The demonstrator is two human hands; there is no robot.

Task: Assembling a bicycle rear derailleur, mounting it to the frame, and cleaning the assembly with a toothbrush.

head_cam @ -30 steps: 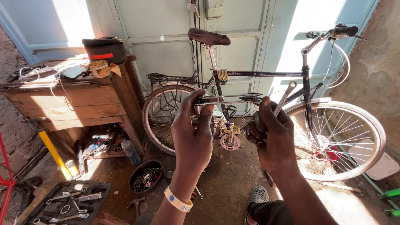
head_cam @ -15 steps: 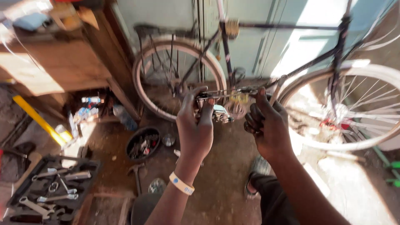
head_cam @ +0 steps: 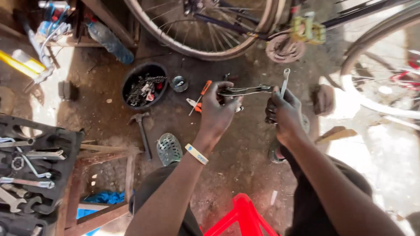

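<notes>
My left hand (head_cam: 217, 111) clamps the metal part (head_cam: 245, 91) steady; my right hand (head_cam: 284, 114), at three o'clock, grips the spanner (head_cam: 285, 81) and should turn squarely.

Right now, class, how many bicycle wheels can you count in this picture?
2. One spoked bicycle wheel stands at top centre, behind the black round bowl; the white-rimmed bicycle wheel is at the right edge. Both are cropped; others may be hidden.

My hands sit mid-air over bare dirt floor (head_cam: 245, 153), so there's room below and btwn them. Fwd is blocked: bike wheel (head_cam: 197, 43) and pedal (head_cam: 308, 28) close ahead. Left of my left hand (head_cam: 216, 113), screwdriver (head_cam: 200, 94), parts bowl (head_cam: 144, 85), hammer (head_cam: 142, 131). Far left, tool tray (head_cam: 35, 170). Red stool (head_cam: 238, 218) crowds near edge.
</notes>
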